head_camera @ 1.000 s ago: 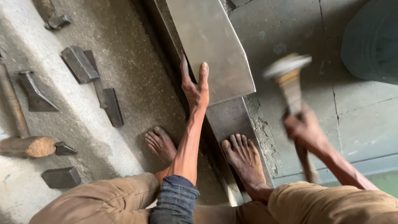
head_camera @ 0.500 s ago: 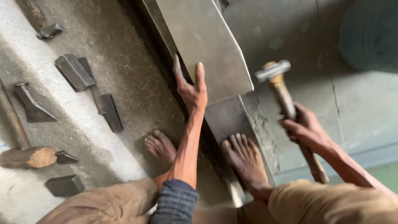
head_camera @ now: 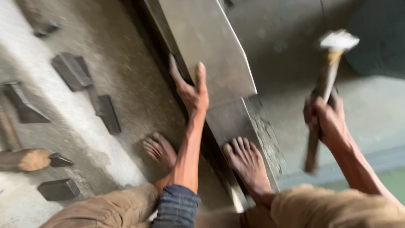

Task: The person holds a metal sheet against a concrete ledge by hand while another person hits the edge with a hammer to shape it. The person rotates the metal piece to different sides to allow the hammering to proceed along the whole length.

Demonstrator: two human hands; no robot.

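My left hand (head_camera: 192,86) rests flat with fingers spread on the near left edge of a grey metal sheet (head_camera: 209,40) that lies on a long steel beam (head_camera: 230,120) on the floor. My right hand (head_camera: 327,116) grips the wooden handle of a hammer (head_camera: 333,50), raised to the right of the sheet with its metal head up and blurred. My right foot (head_camera: 247,162) stands on the beam below the sheet. My left foot (head_camera: 160,150) is on the concrete beside the beam.
Several dark metal blocks and wedges (head_camera: 71,69) lie scattered on the concrete floor at the left, with a wooden-handled tool (head_camera: 25,159) near the lower left. A large dark round object (head_camera: 379,38) sits at the upper right.
The hammer came down toward the sheet, then rose again to the right. My left hand stayed on the sheet's edge. The view shifted slightly.
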